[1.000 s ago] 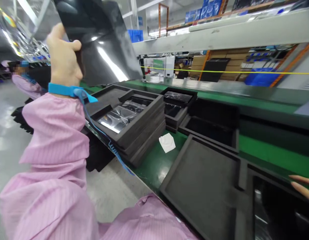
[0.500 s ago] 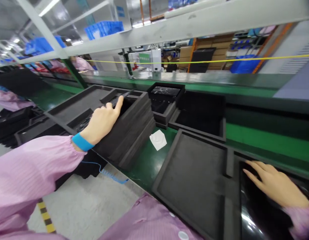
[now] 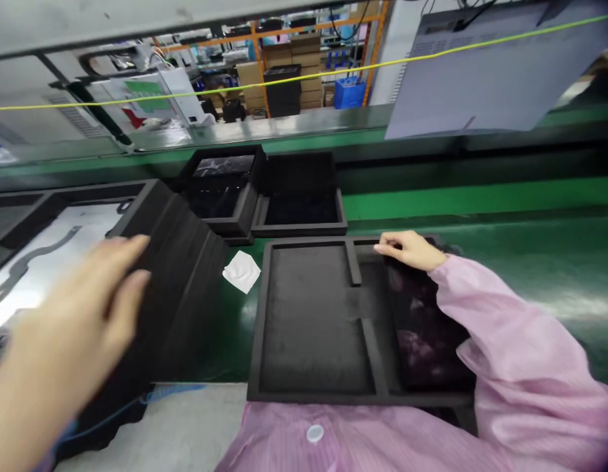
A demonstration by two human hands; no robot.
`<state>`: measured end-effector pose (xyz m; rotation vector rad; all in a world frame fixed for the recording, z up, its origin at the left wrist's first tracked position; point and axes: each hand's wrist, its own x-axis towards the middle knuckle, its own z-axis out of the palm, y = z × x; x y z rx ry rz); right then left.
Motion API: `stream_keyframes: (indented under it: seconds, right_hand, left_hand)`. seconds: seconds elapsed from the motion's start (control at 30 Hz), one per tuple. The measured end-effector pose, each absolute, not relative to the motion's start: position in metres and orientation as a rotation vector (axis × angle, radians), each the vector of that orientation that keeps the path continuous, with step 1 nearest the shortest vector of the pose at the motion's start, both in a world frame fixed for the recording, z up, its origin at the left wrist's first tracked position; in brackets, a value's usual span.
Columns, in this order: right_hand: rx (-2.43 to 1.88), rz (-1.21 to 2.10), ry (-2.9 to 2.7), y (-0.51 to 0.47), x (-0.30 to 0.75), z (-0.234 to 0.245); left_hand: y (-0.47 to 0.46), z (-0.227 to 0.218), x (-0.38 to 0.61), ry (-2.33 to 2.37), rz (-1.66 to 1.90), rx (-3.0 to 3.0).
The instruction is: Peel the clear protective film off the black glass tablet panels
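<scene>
My left hand (image 3: 82,314) is blurred, with its fingers stretched out and holding nothing. It hovers over the near side of a stack of black foam trays (image 3: 180,262), whose top tray holds a silvery sheet (image 3: 52,236). My right hand (image 3: 406,249) lies at the far edge of the right compartment of a wide black foam tray (image 3: 308,314). Its fingers are curled onto the far corner of a glossy black panel (image 3: 422,341) lying in that compartment. The tray's left compartment shows bare foam.
A crumpled white cloth (image 3: 241,271) lies on the green conveyor belt (image 3: 481,196) between the stack and the wide tray. Two smaller black trays (image 3: 220,190) (image 3: 298,210) sit behind. A yellow cord (image 3: 284,80) runs across above the belt. Shelving and boxes stand beyond.
The glossy panel went from my raised left hand down into the tray's right compartment. My right hand slid to its far edge, my left drew back off the stack, and my view turned right.
</scene>
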<state>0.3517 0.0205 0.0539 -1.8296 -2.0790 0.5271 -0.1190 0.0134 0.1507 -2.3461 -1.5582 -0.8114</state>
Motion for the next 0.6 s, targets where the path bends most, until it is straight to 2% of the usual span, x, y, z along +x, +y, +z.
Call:
stream_keyframes:
  seconds: [0.1,0.17,0.2,0.23,0.3,0.37,0.5,0.6]
  right_hand:
    - [-1.635,0.618,-2.012,0.023,0.331,0.105]
    - [-1.489,0.630,-1.879,0.027,0.310,0.135]
    - [-1.435,0.640,-1.802,0.030,0.300,0.146]
    - [-1.402,0.651,-1.733,0.033,0.291,0.155]
    - [-1.407,0.639,-1.690,0.035,0.282,0.163]
    - [-1.528,0.507,-1.773,0.033,0.284,0.162]
    - [-1.871,0.030,-1.892,0.017,0.294,0.144]
    - [-1.862,-0.401,-1.750,0.005,0.288,0.130]
  left_hand:
    - [-0.027,0.120,-0.032,-1.271,-0.854,-3.066]
    - [-0.039,0.097,0.021,-1.340,-0.911,-3.601]
    - [-0.041,0.087,0.043,-1.394,-0.988,-3.809]
    - [-0.040,0.080,0.059,-1.447,-1.292,-3.888]
    - [-0.037,0.072,0.077,-1.693,-1.885,-3.732]
    - [-0.034,0.074,0.077,-1.864,-2.309,-3.473]
    - [-0.034,0.088,0.058,-1.966,-2.743,-3.143]
    - [-0.036,0.096,0.054,-2.057,-2.856,-3.078]
